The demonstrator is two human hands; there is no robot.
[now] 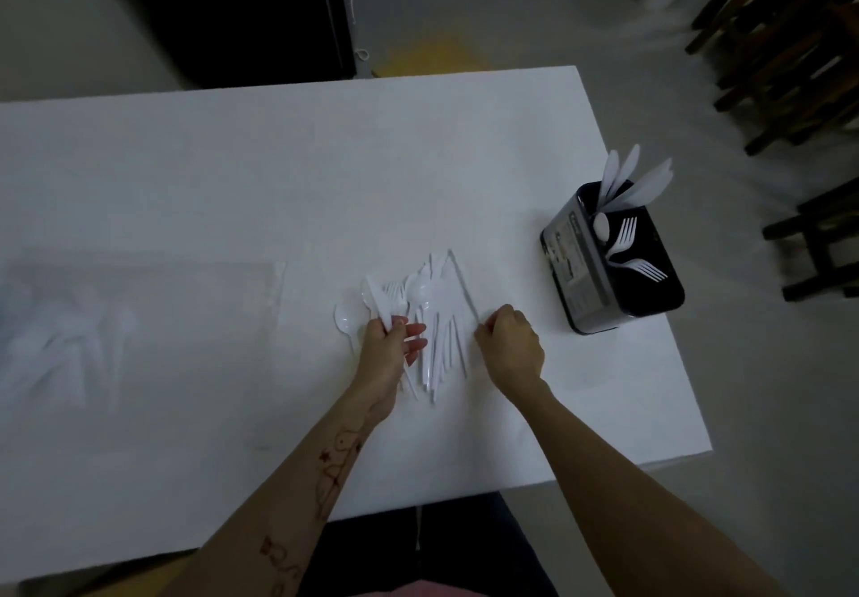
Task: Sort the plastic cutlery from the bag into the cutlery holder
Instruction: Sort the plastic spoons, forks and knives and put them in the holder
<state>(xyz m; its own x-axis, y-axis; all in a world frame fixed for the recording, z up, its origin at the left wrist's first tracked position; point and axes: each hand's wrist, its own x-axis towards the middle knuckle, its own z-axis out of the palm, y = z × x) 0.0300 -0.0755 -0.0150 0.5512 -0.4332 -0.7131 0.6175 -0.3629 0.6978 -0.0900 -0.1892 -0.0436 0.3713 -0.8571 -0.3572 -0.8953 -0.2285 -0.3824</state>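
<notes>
A loose pile of white plastic cutlery [432, 313] lies on the white table [232, 169] in front of me, forks, spoons and knives mixed. My left hand [388, 350] grips a few pieces at the pile's left side, two fingers stretched out. My right hand [511, 345] has curled fingers and pinches the handle end of a thin piece at the pile's right edge. The black cutlery holder [609, 266] stands at the table's right edge with knives, a spoon and forks upright in separate compartments. A clear plastic bag [116, 341] with more cutlery lies at the left.
One spoon [346, 317] lies apart, just left of the pile. The table's right edge runs close behind the holder. Dark wooden chairs [790, 62] stand on the floor to the right, beyond the table.
</notes>
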